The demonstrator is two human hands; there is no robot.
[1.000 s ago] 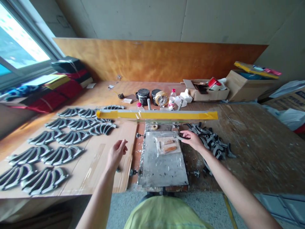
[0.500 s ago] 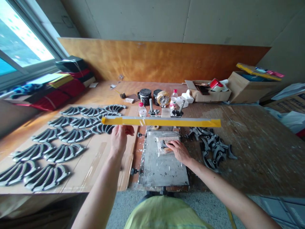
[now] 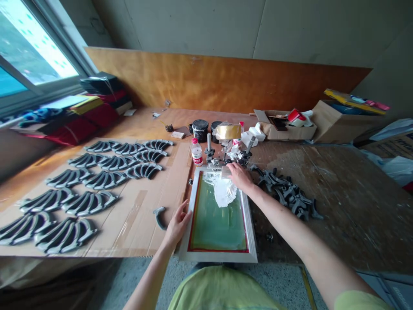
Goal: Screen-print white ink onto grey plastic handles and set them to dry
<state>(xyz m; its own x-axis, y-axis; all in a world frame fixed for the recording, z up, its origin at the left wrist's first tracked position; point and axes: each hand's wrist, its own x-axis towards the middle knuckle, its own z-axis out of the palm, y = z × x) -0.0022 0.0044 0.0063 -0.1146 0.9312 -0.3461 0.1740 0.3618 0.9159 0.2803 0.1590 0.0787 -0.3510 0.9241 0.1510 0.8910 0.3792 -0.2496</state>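
Note:
A screen printing frame with a green mesh lies flat in front of me. White ink is spread over the far part of its mesh. My left hand is at the frame's left side, its fingers curled against the edge. At the far end of the mesh, my right hand grips a pale squeegee, partly covered by the fingers. One curved grey handle piece lies alone on the cardboard sheet, just left of my left hand.
Fanned rows of grey curved pieces cover the cardboard's left part. A loose pile of them sits right of the frame. Behind stand a bottle, a black tub, a tape roll and an open carton.
The screen frame has swung down from raised to flat, and my left hand came down with it. My right hand moved from the grey piece on the plate to the squeegee farther back.

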